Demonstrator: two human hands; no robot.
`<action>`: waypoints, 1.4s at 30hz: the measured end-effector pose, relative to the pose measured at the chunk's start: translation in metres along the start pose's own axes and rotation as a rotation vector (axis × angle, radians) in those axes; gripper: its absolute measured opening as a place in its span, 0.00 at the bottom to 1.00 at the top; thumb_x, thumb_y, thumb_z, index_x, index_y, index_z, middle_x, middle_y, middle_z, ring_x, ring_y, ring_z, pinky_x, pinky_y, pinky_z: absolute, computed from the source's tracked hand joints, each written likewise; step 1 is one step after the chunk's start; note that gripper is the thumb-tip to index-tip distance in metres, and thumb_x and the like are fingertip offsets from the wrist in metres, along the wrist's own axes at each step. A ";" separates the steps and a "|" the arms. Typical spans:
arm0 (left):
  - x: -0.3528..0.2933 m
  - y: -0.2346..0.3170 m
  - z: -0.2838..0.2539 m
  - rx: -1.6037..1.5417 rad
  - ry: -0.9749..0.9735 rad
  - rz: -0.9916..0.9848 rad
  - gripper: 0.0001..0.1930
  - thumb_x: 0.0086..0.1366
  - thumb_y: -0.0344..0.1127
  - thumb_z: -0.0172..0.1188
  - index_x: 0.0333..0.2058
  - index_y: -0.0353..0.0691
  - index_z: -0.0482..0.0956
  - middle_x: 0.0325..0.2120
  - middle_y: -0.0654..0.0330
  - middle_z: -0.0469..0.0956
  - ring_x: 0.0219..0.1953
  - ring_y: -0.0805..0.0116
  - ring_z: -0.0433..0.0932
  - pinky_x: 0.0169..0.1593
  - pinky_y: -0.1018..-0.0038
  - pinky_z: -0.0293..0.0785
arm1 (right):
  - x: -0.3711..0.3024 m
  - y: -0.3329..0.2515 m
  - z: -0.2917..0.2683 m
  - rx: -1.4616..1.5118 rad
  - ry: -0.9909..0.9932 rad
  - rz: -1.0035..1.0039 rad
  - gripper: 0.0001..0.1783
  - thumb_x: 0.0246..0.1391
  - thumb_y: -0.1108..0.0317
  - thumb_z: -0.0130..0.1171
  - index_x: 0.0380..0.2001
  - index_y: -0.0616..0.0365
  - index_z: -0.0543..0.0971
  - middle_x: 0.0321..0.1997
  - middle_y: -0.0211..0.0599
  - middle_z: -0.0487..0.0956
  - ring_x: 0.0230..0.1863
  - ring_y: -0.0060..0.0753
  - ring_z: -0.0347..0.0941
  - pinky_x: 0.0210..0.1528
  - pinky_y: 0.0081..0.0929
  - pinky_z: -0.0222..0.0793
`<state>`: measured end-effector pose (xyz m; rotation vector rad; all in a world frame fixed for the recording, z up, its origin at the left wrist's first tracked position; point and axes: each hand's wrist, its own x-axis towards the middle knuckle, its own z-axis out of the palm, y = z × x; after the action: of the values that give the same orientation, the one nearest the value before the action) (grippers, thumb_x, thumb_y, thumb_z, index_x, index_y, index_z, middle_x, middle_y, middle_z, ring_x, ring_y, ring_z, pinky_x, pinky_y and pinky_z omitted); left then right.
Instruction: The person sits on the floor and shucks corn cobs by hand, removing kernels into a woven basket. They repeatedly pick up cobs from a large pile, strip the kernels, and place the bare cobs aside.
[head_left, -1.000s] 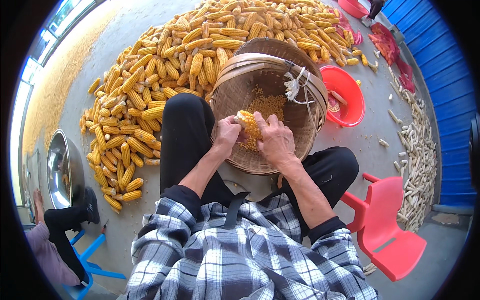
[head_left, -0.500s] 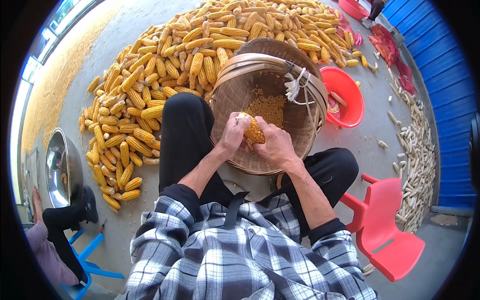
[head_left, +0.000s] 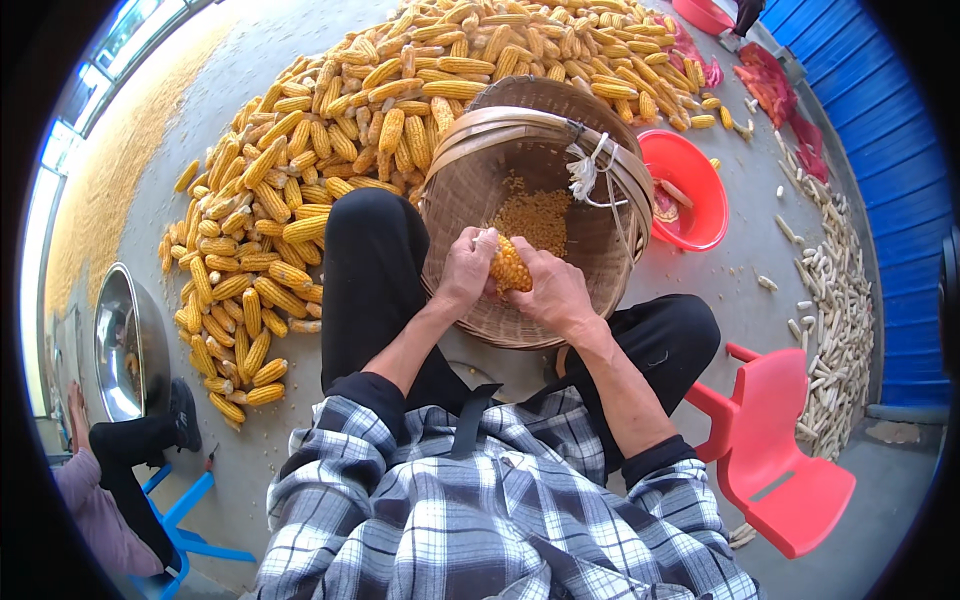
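Note:
Between my knees stands a woven bamboo basket (head_left: pixel 450 200), with loose yellow corn kernels (head_left: pixel 535 215) on its bottom. Over its near part, both hands grip one ear of corn (head_left: pixel 510 268). My left hand (head_left: pixel 467 268) is closed round one end of the ear. My right hand (head_left: pixel 552 290) wraps the other end from the right, its thumb pressed on the kernels. The undersides of the ear and my fingertips are hidden. White string (head_left: pixel 590 170) is tied on the basket's handle.
A big heap of corn ears (head_left: pixel 330 130) lies ahead and left. Right are a red basin (head_left: pixel 712 205), bare cobs (head_left: pixel 840 330) and a red chair (head_left: pixel 765 440). At left, a person (head_left: pixel 110 490) sits by a metal bowl (head_left: pixel 150 350) and a blue stool (head_left: pixel 190 500).
The view has shifted very slightly. My left hand has turned a little over its end of the ear, and both hands keep their hold above the basket.

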<state>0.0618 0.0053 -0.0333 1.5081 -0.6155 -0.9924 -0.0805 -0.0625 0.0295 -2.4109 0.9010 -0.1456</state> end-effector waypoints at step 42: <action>-0.003 0.022 -0.011 -0.219 -0.148 -0.127 0.18 0.61 0.30 0.54 0.50 0.35 0.70 0.33 0.62 0.77 0.27 0.77 0.77 0.30 0.80 0.78 | 0.006 0.011 0.011 -0.389 0.133 -0.084 0.24 0.34 0.71 0.67 0.39 0.57 0.71 0.37 0.40 0.72 0.41 0.42 0.72 0.43 0.36 0.70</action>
<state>0.0726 0.0097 -0.0114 1.3003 -0.5014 -1.2365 -0.0789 -0.0680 0.0143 -2.8296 0.9591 -0.1779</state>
